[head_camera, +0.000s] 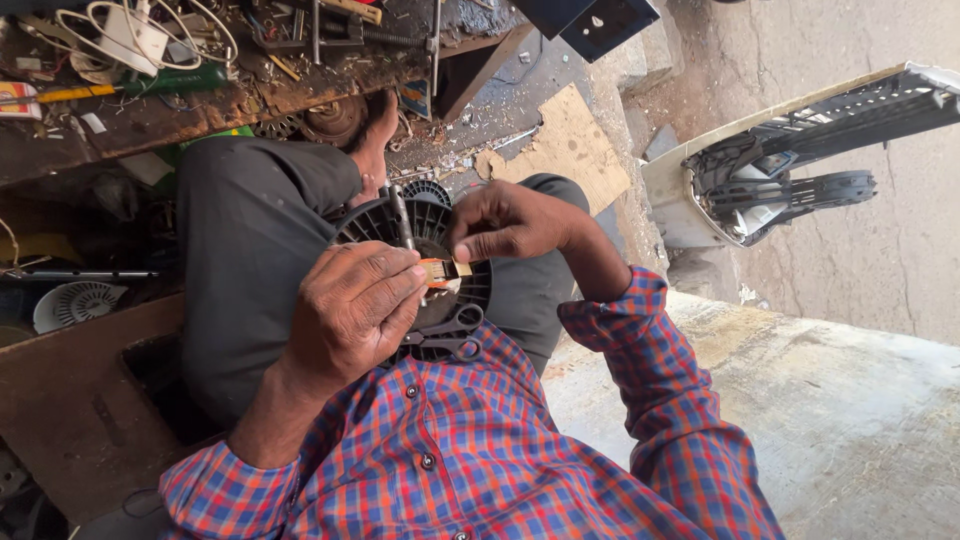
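Hands over black fan housing (425, 225) on lap. Left hand (352, 305) and right hand (505, 222) both pinch small orange part (440, 270) — just above housing's centre.

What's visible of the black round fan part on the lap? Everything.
The black fan part looks like moulded plastic: a round wheel with radial vanes, plus a flat bracket with oval cut-outs at its near edge. It rests on the person's lap, largely hidden by both hands. The left hand covers its front; the right hand holds a small orange piece over it.

Bright daylight from the right — workbench side shadowed, focus sharp.
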